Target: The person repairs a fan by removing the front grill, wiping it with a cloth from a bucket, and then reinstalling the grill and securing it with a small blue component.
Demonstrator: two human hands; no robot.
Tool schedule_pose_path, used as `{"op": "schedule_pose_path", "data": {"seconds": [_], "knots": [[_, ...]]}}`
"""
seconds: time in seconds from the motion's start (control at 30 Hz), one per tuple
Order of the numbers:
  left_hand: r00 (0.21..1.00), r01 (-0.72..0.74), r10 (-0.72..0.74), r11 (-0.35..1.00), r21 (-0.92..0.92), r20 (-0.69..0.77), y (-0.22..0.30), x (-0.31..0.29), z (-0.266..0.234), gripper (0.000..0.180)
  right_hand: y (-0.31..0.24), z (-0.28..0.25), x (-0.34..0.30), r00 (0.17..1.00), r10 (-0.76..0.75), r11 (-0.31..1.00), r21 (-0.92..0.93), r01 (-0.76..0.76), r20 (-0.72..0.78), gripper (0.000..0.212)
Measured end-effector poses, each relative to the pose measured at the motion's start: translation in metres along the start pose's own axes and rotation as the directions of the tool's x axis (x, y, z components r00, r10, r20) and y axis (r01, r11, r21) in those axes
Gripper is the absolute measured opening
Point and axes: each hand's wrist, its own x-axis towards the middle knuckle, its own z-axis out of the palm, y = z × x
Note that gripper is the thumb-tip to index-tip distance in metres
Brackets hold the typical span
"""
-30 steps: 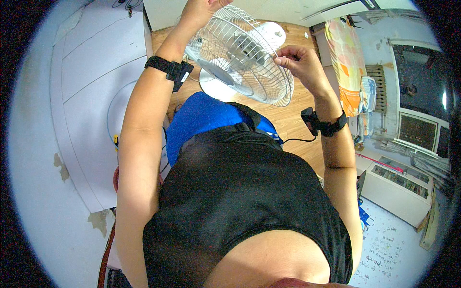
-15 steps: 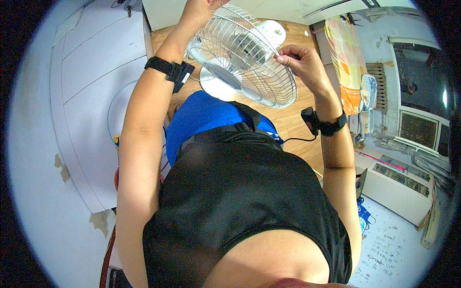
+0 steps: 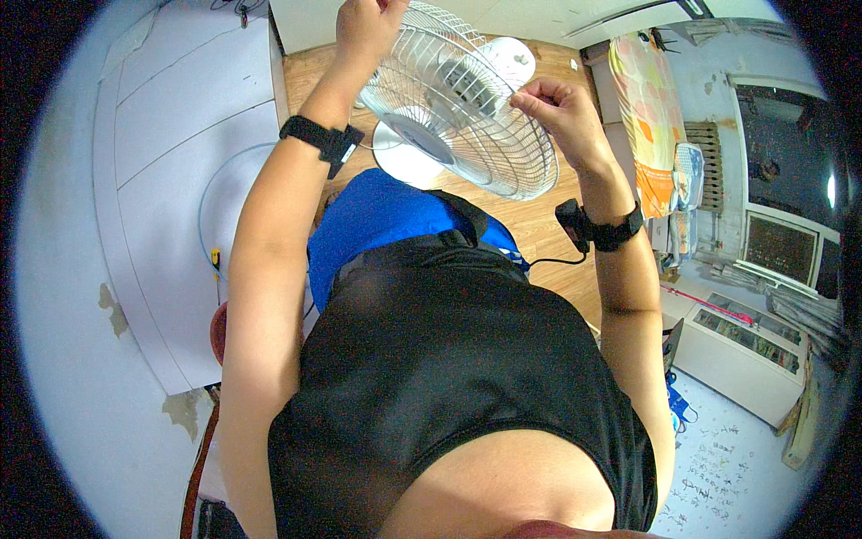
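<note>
Right hand (image 3: 566, 115) has the rim of the fan's white wire guard (image 3: 532, 148) pinched between thumb and fingers. Left hand (image 3: 366, 34) is at the opposite rim, fingers cut off by the frame edge – can't tell if it's gripping. Fan head sits tilted between the hands, ahead of the blue garment (image 3: 377, 211) on the legs, over the wood floor (image 3: 549, 235).

Handling, my read: guard is light and springy, thin wires bend if squeezed mid-span. Hold the outer rim, both sides; stay off the spokes and the round hub plate (image 3: 429, 141). Motor housing (image 3: 471, 87) likely carries the weight – support there for any lift. Smooth coated wire may slip in a fingertip pinch.
</note>
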Motion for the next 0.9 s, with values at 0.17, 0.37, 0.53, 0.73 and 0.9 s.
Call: {"op": "schedule_pose_path", "data": {"seconds": [0.17, 0.37, 0.53, 0.73, 0.9], "knots": [[0.829, -0.559, 0.555, 0.828, 0.051, 0.072, 0.062, -0.046, -0.019, 0.02, 0.002, -0.001, -0.002, 0.999, 0.049, 0.998, 0.037, -0.049, 0.002, 0.017], [0.832, -0.51, 0.483, 0.86, 0.032, 0.274, 0.096, -0.089, -0.018, 0.02, -0.001, 0.002, 0.001, 0.999, 0.04, 0.997, 0.073, -0.04, 0.006, 0.017], [0.8, -0.558, 0.48, 0.816, 0.151, 0.361, 0.107, -0.09, -0.015, 0.018, 0.0, 0.003, 0.0, 1.0, 0.008, 0.999, 0.044, -0.007, -0.028, 0.016], [0.78, -0.605, 0.522, 0.769, 0.206, 0.345, 0.117, -0.091, -0.015, 0.021, -0.006, 0.0, 0.001, 0.996, 0.076, 0.994, 0.085, -0.073, -0.036, 0.017], [0.786, -0.601, 0.51, 0.764, 0.235, 0.35, 0.119, -0.093, -0.011, 0.022, -0.006, -0.005, 0.0, 0.991, 0.131, 0.981, 0.14, -0.131, 0.01, 0.017]]}}
